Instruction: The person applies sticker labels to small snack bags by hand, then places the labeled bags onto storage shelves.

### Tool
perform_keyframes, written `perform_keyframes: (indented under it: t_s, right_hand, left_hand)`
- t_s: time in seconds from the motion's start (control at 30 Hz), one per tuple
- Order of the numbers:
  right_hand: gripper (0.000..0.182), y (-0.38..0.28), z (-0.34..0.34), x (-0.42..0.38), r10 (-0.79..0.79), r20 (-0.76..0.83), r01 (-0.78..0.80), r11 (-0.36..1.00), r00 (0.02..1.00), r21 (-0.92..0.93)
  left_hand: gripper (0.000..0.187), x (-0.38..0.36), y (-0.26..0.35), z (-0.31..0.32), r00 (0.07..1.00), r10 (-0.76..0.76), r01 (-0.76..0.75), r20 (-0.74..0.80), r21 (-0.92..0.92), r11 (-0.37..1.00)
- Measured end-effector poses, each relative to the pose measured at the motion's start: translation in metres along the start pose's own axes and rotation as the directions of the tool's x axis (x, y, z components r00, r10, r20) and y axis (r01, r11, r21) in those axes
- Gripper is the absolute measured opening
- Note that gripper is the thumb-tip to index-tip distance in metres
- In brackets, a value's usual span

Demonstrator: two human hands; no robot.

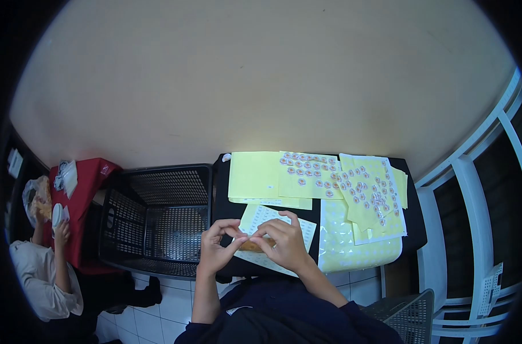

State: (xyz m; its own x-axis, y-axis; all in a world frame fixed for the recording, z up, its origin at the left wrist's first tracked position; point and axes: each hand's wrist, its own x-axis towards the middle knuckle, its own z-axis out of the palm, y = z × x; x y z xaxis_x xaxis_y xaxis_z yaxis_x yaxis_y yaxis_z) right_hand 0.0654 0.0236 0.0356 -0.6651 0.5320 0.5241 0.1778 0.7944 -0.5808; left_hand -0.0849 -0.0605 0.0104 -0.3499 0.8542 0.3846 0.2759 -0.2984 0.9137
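Note:
My left hand and my right hand meet in front of me over the table. Thumb and forefinger are pinched together on each, and the fingertips almost touch. What lies between them is too small to make out. Just below the fingertips, partly covered by my right hand, is a golden-brown item, perhaps a packet. Under it lies a white sheet with rows of small printed labels, set at an angle. A yellow backing sheet shows beside that sheet.
Yellow sheets and round red-and-white stickers cover the black-clothed table. A glossy label sheet lies at right. Left stands a black crate; beyond it, a person works at a red-clothed table. A grey basket is lower right.

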Motion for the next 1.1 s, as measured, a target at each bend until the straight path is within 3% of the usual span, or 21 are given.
perform_keyframes:
  t_s: [0.1,0.17,0.2,0.23,0.3,0.37,0.4,0.43,0.5,0.53,0.57,0.63,0.67,0.7,0.73,0.77,0.8,0.87,0.93,1.03,1.1]
  right_hand:
    - [0.014,0.013,-0.001,-0.005,0.039,0.028,-0.041,0.997,0.999,0.061]
    - [0.015,0.026,0.0,-0.007,0.058,0.024,-0.06,0.995,0.998,0.082]
    - [0.015,0.035,0.001,-0.009,0.125,-0.013,-0.121,0.98,0.992,0.159]
    - [0.015,0.042,0.0,-0.009,0.194,-0.046,-0.178,0.955,0.98,0.237]
    - [0.014,0.053,-0.005,-0.011,0.297,-0.013,-0.282,0.92,0.955,0.27]
    - [0.012,0.067,-0.005,-0.014,0.424,0.097,-0.406,0.74,0.901,0.537]
    - [0.013,0.075,-0.004,-0.017,0.435,0.069,-0.367,0.65,0.898,0.665]
    - [0.013,0.086,-0.004,-0.021,0.443,0.071,-0.374,0.648,0.893,0.664]
    - [0.013,0.113,-0.009,-0.031,0.618,-0.004,-0.484,0.62,0.786,0.617]
    - [0.012,0.124,-0.014,-0.034,0.648,-0.09,-0.538,0.694,0.756,0.479]
    - [0.012,0.136,-0.021,-0.035,0.661,-0.181,-0.589,0.739,0.728,0.328]
    - [0.013,0.158,-0.034,-0.036,0.609,-0.312,-0.61,0.785,0.729,0.106]
    - [0.013,0.17,-0.038,-0.035,0.612,-0.31,-0.613,0.783,0.727,0.106]
    - [0.015,0.181,-0.041,-0.033,0.561,-0.36,-0.604,0.797,0.745,-0.009]
    - [0.017,0.189,-0.043,-0.03,0.504,-0.403,-0.592,0.796,0.764,-0.125]
    - [0.017,0.194,-0.043,-0.027,0.506,-0.404,-0.594,0.795,0.763,-0.126]
    - [0.017,0.198,-0.044,-0.022,0.481,-0.398,-0.587,0.782,0.781,-0.208]
    - [0.018,0.207,-0.042,-0.018,0.455,-0.391,-0.577,0.764,0.8,-0.29]
    - [0.016,0.215,-0.038,-0.015,0.599,-0.304,-0.672,0.674,0.741,-0.308]
    - [0.014,0.215,-0.038,-0.008,0.622,-0.288,-0.685,0.643,0.728,-0.342]
    - [0.011,0.221,-0.038,-0.008,0.637,-0.27,-0.69,0.637,0.722,-0.342]
  left_hand:
    - [0.047,0.0,-0.01,0.004,0.994,-0.067,0.075,0.082,-0.096,0.993]
    - [0.057,0.005,-0.004,0.015,0.97,-0.193,0.23,0.151,-0.295,0.927]
    - [0.063,0.004,-0.014,0.016,0.939,-0.191,0.256,0.285,-0.211,0.943]
    - [0.058,0.004,-0.016,0.016,0.881,-0.274,0.301,0.385,-0.01,0.954]
    - [0.054,0.0,-0.032,0.023,0.811,-0.329,0.383,0.483,-0.013,0.924]
    - [0.05,0.0,-0.038,0.031,0.791,-0.378,0.459,0.481,-0.059,0.886]
    - [0.046,0.0,-0.041,0.034,0.772,-0.427,0.529,0.47,-0.102,0.843]
    - [0.046,-0.001,-0.05,0.036,0.767,-0.431,0.535,0.475,-0.103,0.839]
    - [0.043,-0.002,-0.074,0.038,0.849,-0.447,0.527,0.282,-0.382,0.76]
    - [0.043,0.002,-0.077,0.043,0.858,-0.464,0.508,0.22,-0.492,0.707]
    - [0.043,0.007,-0.077,0.044,0.854,-0.47,0.515,0.223,-0.491,0.703]
    - [0.047,0.019,-0.075,0.046,0.767,-0.532,0.552,0.359,-0.792,0.261]
    - [0.048,0.023,-0.088,0.051,0.76,-0.528,0.534,0.379,-0.828,0.173]
    - [0.048,0.028,-0.097,0.057,0.757,-0.531,0.536,0.381,-0.827,0.171]
    - [0.047,0.036,-0.101,0.066,0.744,-0.486,0.55,0.458,-0.834,0.055]
    - [0.047,0.044,-0.105,0.076,0.731,-0.431,0.561,0.529,-0.826,-0.06]
    - [0.049,0.054,-0.111,0.086,0.745,-0.293,0.569,0.599,-0.8,-0.189]
    - [0.05,0.068,-0.12,0.11,0.708,-0.318,0.599,0.631,-0.775,-0.202]
    - [0.051,0.082,-0.127,0.125,0.667,-0.343,0.629,0.661,-0.747,-0.216]
    - [0.05,0.096,-0.134,0.136,0.626,-0.44,0.632,0.644,-0.749,-0.199]
    - [0.049,0.1,-0.136,0.137,0.581,-0.495,0.608,0.646,-0.749,-0.264]
